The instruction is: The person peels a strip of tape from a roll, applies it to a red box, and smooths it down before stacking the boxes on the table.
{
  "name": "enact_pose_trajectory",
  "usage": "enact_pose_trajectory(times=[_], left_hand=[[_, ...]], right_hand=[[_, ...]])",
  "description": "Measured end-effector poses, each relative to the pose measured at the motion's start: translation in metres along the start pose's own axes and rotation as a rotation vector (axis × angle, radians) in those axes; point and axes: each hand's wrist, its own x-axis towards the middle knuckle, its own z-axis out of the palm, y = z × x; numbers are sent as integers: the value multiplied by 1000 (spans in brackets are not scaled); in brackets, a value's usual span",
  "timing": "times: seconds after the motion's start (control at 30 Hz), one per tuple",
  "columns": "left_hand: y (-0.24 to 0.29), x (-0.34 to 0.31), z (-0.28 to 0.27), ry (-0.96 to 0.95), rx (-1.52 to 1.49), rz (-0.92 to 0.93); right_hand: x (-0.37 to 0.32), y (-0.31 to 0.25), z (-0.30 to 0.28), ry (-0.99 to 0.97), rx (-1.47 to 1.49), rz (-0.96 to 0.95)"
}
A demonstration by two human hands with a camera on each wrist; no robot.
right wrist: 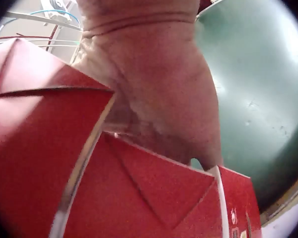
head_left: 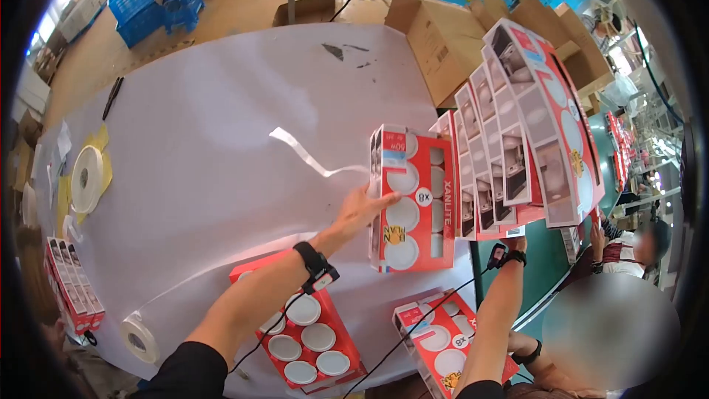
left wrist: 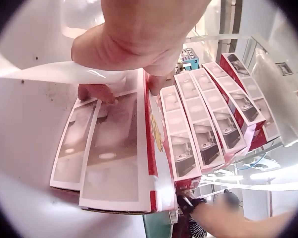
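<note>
My left hand (head_left: 358, 214) grips a pair of red bulb boxes (head_left: 436, 251) marked XANLITE and x8, thumb over the printed face. In the left wrist view the two boxes (left wrist: 116, 163) stand pressed face to face, fingers along their side. A white tape strip (head_left: 295, 146) trails from their left edge over the table. My right hand (right wrist: 154, 84) is at the lower ends of a leaning row of similar boxes (head_left: 509, 140); the right wrist view has its palm against red end flaps (right wrist: 144, 183). Its fingers are hidden behind the boxes.
More red boxes lie near me, one with round white lids (head_left: 319, 336), another (head_left: 443, 340) beside my right forearm. Tape rolls (head_left: 88, 177) and a black pen (head_left: 112, 97) lie on the left. An open carton (head_left: 443, 44) stands behind the row. Another person's arm (head_left: 543, 369) is at lower right.
</note>
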Motion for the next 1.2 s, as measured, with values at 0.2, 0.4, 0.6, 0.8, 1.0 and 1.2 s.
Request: enact_pose_trajectory(times=[0.2,0.4,0.6,0.8,1.0,1.2], left_hand=[[16,32,-64,126,46,20],[31,38,-164,107,89,36],[30,52,-202,163,64,150],[55,78,-193,276,94,129],[180,103,-228,118,-176,369],[270,22,-133,-218,132,469]], right_hand=[[-45,-37,83,-168,-45,-61],[-80,-29,186,-337,-15,-84],[-100,-2,245,-421,36,-102],[-98,7,259,-461,98,-124],[-55,-47,252,-720,146,-126],[-15,-98,250,-640,-242,-177]])
